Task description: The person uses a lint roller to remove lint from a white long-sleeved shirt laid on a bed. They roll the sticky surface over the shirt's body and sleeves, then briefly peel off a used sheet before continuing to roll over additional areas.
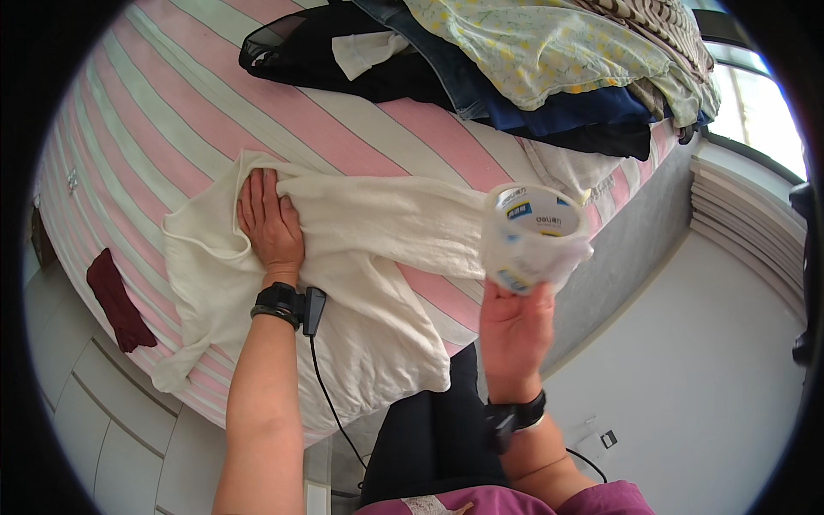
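Observation:
My left hand (270, 219) lies flat on a cream long-sleeved knit top (367, 212), near its neckline, with nothing gripped. The top is spread across a bed with a pink-and-white striped sheet (212, 129); one sleeve stretches to the right. In my right hand (518, 328) is a wide roll of clear Deli packing tape (534, 244), raised in front of the sleeve's end and hiding it. The roll looks slightly blurred, and its printed cardboard core faces up.
A heap of clothes (553, 58) lies along the bed's far side, with black, navy and yellow-flowered pieces. A dark red folded cloth (119, 299) rests near the left edge. A black cable (328, 393) hangs from my left wrist device (312, 309). A wall (676, 360) stands at right.

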